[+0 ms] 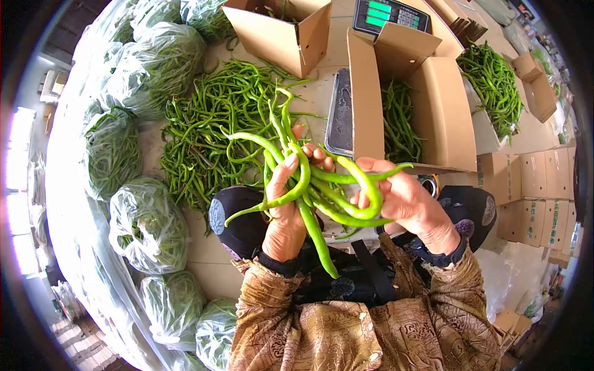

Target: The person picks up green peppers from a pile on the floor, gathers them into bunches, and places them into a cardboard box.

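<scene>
Long green peppers (318,238) are bunched between my two hands at the centre of the view, several of them curled. My left hand (286,216) is wrapped round the bunch, thumb over the peppers. On the other side my right hand (411,201) has its fingers closed on the same bunch. Beyond my left hand a loose heap of green peppers (207,130) lies on the floor. An open cardboard box (368,105) with peppers inside stands beyond my right hand, on a scale (340,117).
Plastic bags of peppers (148,226) line the left side. At the top are another open box (278,43) and the scale's display (391,17). A heaped container of peppers (492,86) is at the upper right, above stacked cartons (535,170).
</scene>
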Tool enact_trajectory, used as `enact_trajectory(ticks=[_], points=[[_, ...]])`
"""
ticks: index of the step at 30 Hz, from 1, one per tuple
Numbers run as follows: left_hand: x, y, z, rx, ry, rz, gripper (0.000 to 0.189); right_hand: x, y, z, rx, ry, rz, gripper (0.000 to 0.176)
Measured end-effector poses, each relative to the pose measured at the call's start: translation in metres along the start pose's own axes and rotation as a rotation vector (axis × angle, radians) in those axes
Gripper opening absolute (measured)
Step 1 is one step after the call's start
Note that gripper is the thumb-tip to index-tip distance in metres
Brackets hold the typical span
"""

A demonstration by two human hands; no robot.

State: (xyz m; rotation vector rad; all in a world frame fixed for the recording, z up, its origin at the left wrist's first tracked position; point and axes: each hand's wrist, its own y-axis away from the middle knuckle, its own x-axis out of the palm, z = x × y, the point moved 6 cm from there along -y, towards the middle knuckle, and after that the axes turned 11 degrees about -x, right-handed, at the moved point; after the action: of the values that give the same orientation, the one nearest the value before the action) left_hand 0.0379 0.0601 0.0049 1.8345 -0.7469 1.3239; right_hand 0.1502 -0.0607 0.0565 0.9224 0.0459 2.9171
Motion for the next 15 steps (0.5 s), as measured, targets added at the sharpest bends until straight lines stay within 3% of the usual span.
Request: enact_trajectory(ticks=[6,9,13,15], points=[[0.000,0.000,-0.001,0.010,0.073,0.020,0.055,0.025,0.002,0.006,-0.194,0.260,-0.162,0.091],[0.000,0.000,-0.007,0.038,0.014,0.028,0.055,0.013,0.004,0.011,-0.071,0.375,-0.308,0.076],[0.000,0.001,-0.009,0.033,0.112,0.090,0.055,0.000,0.014,0.038,-0.099,0.346,-0.417,0.059],[0.000,0.003,-0.011,0.033,0.192,0.062,0.055,-0.005,0.021,0.051,-0.169,0.303,-0.421,0.060]])
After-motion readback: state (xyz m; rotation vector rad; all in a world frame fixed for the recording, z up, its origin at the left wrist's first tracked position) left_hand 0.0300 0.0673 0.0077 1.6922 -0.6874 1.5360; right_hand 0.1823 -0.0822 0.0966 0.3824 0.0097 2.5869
